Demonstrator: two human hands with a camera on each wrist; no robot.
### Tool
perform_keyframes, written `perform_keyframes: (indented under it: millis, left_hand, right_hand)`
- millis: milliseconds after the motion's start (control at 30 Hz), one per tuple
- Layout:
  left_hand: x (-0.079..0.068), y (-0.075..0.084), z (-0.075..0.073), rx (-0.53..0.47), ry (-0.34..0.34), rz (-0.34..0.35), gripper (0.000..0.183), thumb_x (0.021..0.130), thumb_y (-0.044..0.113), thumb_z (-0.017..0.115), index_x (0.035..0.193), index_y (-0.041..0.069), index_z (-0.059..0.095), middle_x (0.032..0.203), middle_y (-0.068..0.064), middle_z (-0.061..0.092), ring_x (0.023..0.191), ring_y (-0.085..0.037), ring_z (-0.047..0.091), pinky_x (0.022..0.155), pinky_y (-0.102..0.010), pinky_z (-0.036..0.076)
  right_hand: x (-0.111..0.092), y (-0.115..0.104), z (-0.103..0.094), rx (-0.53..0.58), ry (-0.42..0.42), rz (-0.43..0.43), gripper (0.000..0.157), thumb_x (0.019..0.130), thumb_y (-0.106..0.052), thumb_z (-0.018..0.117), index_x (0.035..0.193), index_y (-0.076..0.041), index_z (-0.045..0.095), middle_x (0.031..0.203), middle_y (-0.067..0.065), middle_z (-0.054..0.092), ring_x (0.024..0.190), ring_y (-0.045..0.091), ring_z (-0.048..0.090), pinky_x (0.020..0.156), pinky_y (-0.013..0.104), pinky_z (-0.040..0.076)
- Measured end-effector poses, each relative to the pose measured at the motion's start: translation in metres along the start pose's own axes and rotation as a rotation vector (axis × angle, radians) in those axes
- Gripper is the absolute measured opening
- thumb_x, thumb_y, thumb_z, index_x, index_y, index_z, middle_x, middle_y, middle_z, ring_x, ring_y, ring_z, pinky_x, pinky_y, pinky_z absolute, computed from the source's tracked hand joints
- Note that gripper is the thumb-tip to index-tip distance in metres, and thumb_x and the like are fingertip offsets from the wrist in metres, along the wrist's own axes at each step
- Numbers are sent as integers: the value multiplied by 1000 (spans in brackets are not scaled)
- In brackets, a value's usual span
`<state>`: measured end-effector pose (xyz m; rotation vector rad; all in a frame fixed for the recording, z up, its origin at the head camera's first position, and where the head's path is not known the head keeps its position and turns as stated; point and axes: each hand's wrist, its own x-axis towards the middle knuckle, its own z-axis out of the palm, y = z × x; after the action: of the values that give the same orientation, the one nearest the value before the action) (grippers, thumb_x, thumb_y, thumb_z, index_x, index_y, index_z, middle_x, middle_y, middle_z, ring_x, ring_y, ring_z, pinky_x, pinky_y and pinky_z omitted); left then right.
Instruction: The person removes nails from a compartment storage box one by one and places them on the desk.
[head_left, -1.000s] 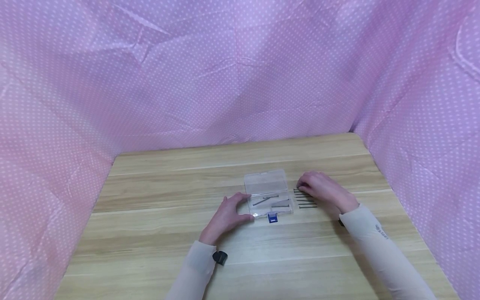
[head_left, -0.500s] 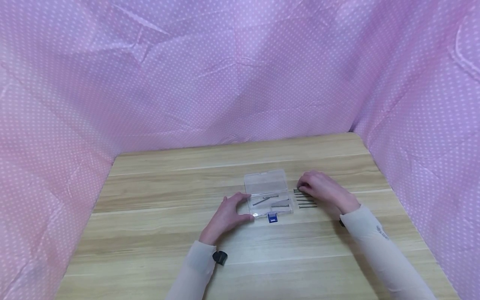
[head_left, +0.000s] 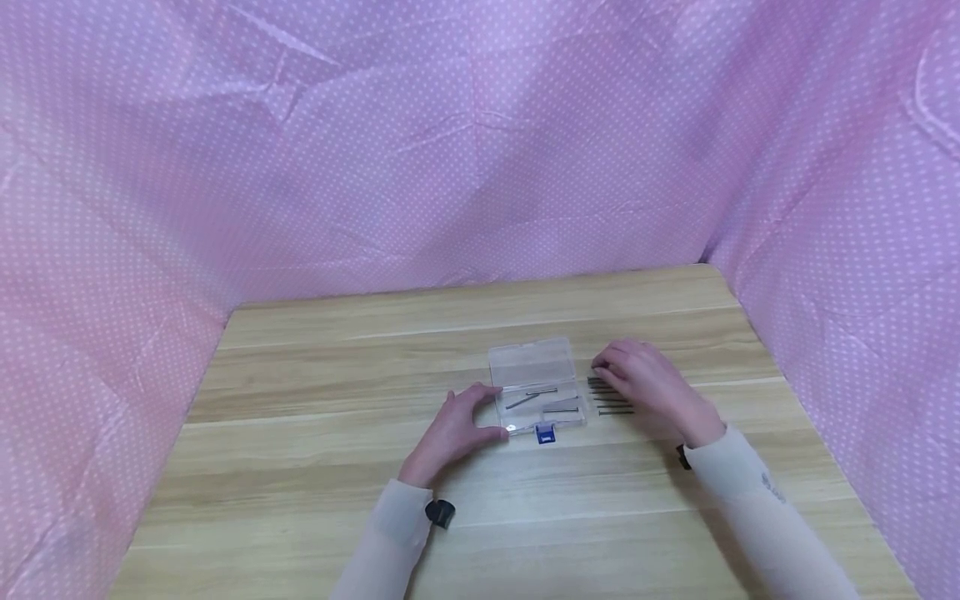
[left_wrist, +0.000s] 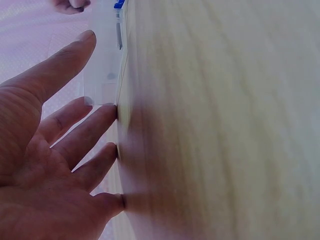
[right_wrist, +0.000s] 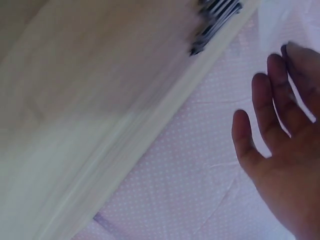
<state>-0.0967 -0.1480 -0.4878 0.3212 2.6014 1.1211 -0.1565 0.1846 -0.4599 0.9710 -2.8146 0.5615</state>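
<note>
Head view: left hand (head_left: 455, 425) spread, thumb and forefinger straddling the left end of a clear box (head_left: 527, 419), presumably to steady it. Lid (head_left: 531, 363) laid back flat, so the inside is reachable; blue latch (head_left: 545, 434) facing the person. Inside: two slim fasteners near each other, another (head_left: 562, 410) nearer the latch. Right hand (head_left: 648, 379) over a row of loose fasteners (head_left: 615, 407) beside the box.

Left wrist view: fingers long and relaxed, tips at the box wall.

Right wrist view: thumb and fingertips close together; cannot tell whether they pinch anything.

Bright, diffuse light; soft shadow slants across the pink cloth (head_left: 525, 183); wrist views hazy, blurred
</note>
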Motion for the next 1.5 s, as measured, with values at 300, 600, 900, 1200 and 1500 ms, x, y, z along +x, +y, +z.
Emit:
perform_keyframes:
  millis: [300,600,900,1200,1500]
  left_hand:
    - [1,-2,-1,-11,0,-1,71,83,33,87,144,11,59,152,-12,54,148,-32,41,128,-57,6]
    - [2,-3,-2,-15,1,16,69,83,32,88,143,10,60,150,-12,55,147,-31,42,128,-57,6]
    - [2,-1,-2,-19,0,15,70,83,32,88,143,10,60,148,-11,57,146,-30,43,128,-57,6]
    - [3,-1,-1,-15,-3,33,69,84,31,87,143,9,59,147,-11,58,145,-31,44,128,-58,7]
    - [2,-2,-2,2,-14,-5,72,84,33,87,146,12,58,153,-11,53,149,-30,39,129,-54,7]
  right_hand:
    - [1,-17,5,-27,131,-34,12,89,-12,79,99,-6,76,96,9,73,90,31,69,82,52,58]
    - [3,-32,13,-20,134,-131,13,86,-13,83,97,-10,77,96,5,72,94,31,66,83,52,54]
    - [5,-43,20,-4,85,-122,15,86,-13,84,100,-11,77,100,5,72,96,28,66,84,51,55]
    - [-10,-45,13,16,-32,46,51,92,-34,80,131,-4,68,134,17,64,126,37,57,105,60,46]
    - [-21,-38,12,10,-125,64,78,94,-51,72,151,-3,51,156,16,48,147,39,39,113,66,36]
